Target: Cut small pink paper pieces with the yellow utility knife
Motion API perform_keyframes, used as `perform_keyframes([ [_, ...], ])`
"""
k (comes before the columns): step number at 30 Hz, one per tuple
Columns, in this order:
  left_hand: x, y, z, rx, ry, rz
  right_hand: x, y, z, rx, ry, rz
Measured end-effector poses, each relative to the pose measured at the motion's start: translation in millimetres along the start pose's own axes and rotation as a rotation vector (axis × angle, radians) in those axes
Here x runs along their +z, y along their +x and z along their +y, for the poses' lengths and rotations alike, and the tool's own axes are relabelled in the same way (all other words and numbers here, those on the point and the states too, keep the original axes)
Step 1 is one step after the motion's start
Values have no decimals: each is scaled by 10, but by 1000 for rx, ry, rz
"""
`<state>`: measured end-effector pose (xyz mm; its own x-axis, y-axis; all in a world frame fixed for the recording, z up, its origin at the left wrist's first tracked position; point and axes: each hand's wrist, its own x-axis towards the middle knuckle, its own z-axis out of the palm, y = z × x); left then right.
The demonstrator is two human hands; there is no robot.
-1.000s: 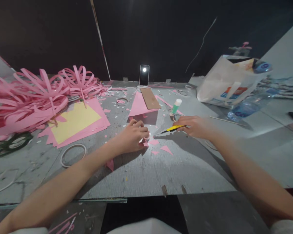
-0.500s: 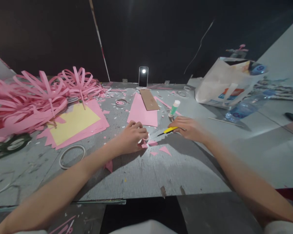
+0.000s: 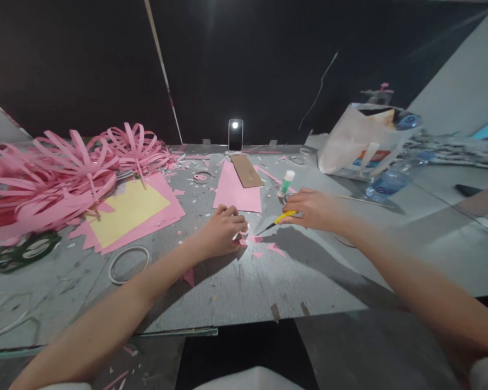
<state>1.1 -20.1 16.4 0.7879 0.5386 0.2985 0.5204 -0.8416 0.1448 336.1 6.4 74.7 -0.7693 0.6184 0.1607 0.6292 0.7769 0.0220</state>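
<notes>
My left hand [image 3: 223, 233] rests low over the table with its fingers curled down. A small white edge and a pink paper scrap [image 3: 241, 241] show at its fingertips; what the fingers grip is mostly hidden. In my right hand [image 3: 313, 208] is a yellow-handled tool [image 3: 284, 216] with a thin dark pointed tip, its exact kind unclear. That tip points down-left at another pink scrap [image 3: 254, 238], close to the left fingertips. Loose pink triangles [image 3: 275, 248] lie just in front. Beyond the hands is a pink paper sheet [image 3: 236, 197] with a brown cardboard strip [image 3: 247, 172] on it.
A glue stick [image 3: 287, 182] stands behind my right hand. Leftward are pink paper-strip loops [image 3: 73, 168], a yellow sheet [image 3: 126, 211], a tape ring [image 3: 129, 264] and green-handled scissors [image 3: 24, 252]. A lit phone [image 3: 236, 135] stands at the back; a bag [image 3: 353, 143] and bottle [image 3: 390, 181] are right.
The yellow tool's tip has moved left and down, nearer the left fingertips and the pink scrap. My left hand keeps its hold. The whole view has shifted slightly.
</notes>
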Motion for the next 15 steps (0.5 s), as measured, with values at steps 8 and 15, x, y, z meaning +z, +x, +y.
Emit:
perform_keyframes([
  [8, 28, -5, -37, 25, 10, 13, 31, 399, 97, -29, 96, -34],
  [15, 40, 3, -42, 26, 1, 13, 18, 651, 148, -80, 189, -150],
])
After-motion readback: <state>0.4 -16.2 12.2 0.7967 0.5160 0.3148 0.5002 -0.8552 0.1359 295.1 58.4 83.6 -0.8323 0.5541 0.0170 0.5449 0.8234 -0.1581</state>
